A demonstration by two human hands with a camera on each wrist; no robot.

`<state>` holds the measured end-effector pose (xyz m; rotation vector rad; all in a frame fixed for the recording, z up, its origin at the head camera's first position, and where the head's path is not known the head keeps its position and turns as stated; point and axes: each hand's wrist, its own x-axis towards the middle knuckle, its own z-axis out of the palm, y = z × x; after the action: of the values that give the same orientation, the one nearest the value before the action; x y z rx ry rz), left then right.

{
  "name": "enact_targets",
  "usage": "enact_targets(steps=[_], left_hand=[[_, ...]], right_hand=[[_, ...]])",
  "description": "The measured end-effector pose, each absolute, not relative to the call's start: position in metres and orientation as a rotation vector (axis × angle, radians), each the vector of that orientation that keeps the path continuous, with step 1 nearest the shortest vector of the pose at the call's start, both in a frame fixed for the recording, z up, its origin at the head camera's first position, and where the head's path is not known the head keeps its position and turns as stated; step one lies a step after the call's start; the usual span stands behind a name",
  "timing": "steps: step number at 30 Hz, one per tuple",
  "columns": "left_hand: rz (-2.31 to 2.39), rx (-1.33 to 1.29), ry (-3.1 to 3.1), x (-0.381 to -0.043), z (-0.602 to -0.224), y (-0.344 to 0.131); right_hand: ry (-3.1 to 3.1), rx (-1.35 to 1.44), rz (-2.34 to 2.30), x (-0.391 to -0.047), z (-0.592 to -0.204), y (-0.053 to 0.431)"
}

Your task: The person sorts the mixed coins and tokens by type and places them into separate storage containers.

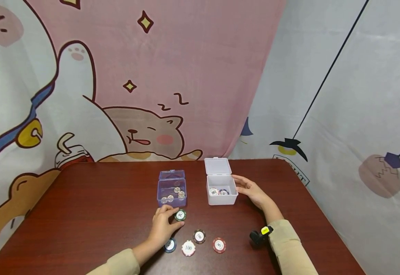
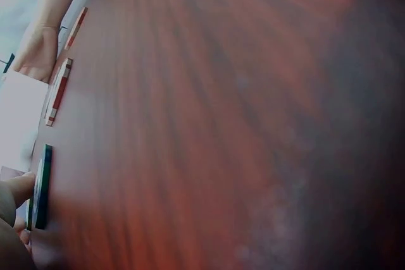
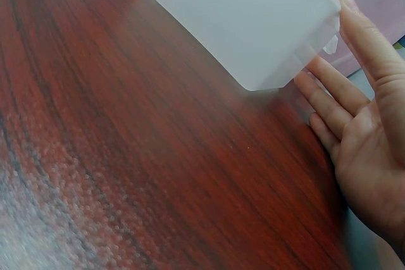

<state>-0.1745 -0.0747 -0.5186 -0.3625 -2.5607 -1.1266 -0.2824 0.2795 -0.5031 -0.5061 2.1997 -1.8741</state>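
My left hand (image 1: 163,225) pinches a green poker chip (image 1: 180,215) marked 20 between thumb and index finger, just in front of a clear blue-purple box (image 1: 162,194). That box stands with its lid up and holds several silver coins (image 1: 170,198). Near the left wrist lies a blue chip (image 1: 170,245), partly covered by the hand. My right hand (image 1: 253,191) rests against the right side of a white box (image 1: 222,200), fingers fairly straight, thumb at the wall in the right wrist view. Inside the white box are a white chip (image 1: 214,191) and a blue-and-white chip (image 1: 224,192).
On the brown table (image 1: 110,206) lie a white chip (image 1: 188,248) marked 100, a black chip (image 1: 199,236) and a red chip (image 1: 219,245) marked 5. The white box's lid (image 1: 218,166) stands raised at the back. A cartoon-printed cloth (image 1: 203,68) hangs behind the table.
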Motion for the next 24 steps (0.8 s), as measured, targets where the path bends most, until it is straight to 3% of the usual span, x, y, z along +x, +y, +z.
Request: enact_targets(steps=[24], left_hand=[[-1.119, -0.387, -2.547, -0.1727, -0.5164, -0.0742]], right_hand=[[2.228, -0.513, -1.849, -0.2836, -0.5061, 0.2814]])
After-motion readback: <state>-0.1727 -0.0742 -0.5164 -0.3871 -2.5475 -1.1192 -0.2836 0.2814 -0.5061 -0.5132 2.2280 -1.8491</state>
